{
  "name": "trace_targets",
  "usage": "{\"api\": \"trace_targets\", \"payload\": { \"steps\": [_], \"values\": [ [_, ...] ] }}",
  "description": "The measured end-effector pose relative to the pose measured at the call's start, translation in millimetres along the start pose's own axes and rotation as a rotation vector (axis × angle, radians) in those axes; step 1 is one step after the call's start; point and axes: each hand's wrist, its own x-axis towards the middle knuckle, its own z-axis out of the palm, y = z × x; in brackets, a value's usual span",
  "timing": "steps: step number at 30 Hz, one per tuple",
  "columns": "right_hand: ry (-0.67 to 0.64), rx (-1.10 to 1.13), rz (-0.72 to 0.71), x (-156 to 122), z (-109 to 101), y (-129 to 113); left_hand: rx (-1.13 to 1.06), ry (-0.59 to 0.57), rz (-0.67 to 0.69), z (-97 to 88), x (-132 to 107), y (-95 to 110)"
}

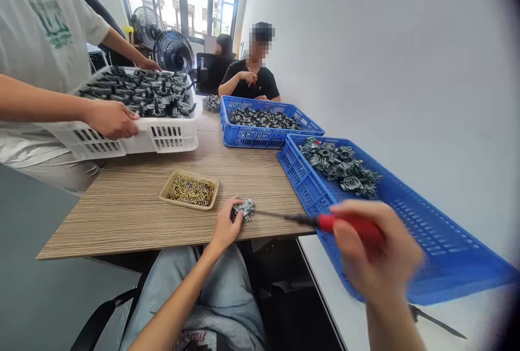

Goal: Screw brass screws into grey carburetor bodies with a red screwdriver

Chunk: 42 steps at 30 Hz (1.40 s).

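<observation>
My left hand [228, 222] grips a small grey metal part [245, 208] close to the front edge of the wooden table. In my right hand [377, 248] is a screwdriver [325, 222] with a red handle, its fingers wrapped round the grip. The long thin shaft points left, and its tip reaches the side of the metal part; whether it sits in a screw is too small to tell. A tan tray [163, 196] full of brass-coloured screws [190, 190] stands just left of my left hand.
Beside my right hand, a blue crate [442, 221] holds several metal parts [341, 167]; another blue crate [268, 138] stands behind it. At the left, a person [44, 42] holds a white crate [162, 140] of dark parts. Another person [249, 77] sits at the far end.
</observation>
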Motion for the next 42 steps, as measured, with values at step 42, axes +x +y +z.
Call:
{"api": "trace_targets", "payload": {
  "steps": [42],
  "values": [
    [-0.688,0.916,0.944,-53,150,117,0.088,0.202,-0.028,-3.4,5,-5]
  ]
}}
